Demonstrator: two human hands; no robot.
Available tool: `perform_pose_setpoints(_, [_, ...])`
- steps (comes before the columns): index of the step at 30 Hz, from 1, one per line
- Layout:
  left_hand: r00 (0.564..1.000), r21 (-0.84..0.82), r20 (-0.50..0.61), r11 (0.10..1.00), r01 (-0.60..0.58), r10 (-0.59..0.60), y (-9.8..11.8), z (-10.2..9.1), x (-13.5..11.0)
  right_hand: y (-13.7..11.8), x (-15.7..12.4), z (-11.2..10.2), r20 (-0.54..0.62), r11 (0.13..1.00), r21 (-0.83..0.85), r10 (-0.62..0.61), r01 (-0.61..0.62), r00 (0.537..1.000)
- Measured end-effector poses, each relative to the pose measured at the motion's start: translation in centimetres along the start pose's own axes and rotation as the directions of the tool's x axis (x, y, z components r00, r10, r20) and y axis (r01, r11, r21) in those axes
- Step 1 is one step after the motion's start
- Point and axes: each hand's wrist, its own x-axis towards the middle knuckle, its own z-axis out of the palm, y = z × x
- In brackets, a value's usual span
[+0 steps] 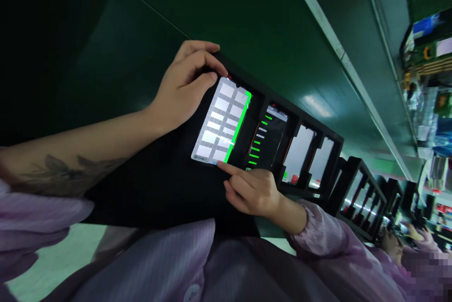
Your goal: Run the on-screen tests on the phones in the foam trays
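A lit phone (221,122) shows a grey grid with a green band along one edge. It lies tilted on the black slotted tray (247,81). My left hand (185,86) comes in from the left on a bare, tattooed forearm, and its curled fingers grip the phone's far end. My right hand (251,192), in a purple sleeve, has its fingers curled. Only the index finger is stretched out, and its tip touches the phone's near corner. Nothing is held in that hand.
The tray's slots hold more lit phones, one with green lines (269,138) and others pale (299,152). More black trays (356,194) line the green belt (247,10) beside a metal rail (339,50). A co-worker's hand (414,233) works at far right.
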Motion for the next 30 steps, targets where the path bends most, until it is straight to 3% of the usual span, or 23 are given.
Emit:
perform_pose_setpoints(14, [1.0, 0.016, 0.012, 1.0, 0.009, -0.009, 0.0, 0.1, 0.0, 0.2, 3.1, 1.1, 0.128, 0.988, -0.007, -0.151, 0.153, 0.98])
perform_pose_setpoints(22, [0.999, -0.012, -0.032, 1.0, 0.022, -0.023, 0.4, 0.3, -0.1, 0.8, 4.0, 1.1, 0.183, 0.997, -0.003, -0.081, 0.083, 0.98])
perform_pose_setpoints(30, [0.999, -0.004, -0.027, 1.0, 0.026, -0.026, 0.5, 0.3, 0.0, 3.1, 5.5, 1.1, 0.161, 0.997, 0.015, 0.069, -0.072, 0.984])
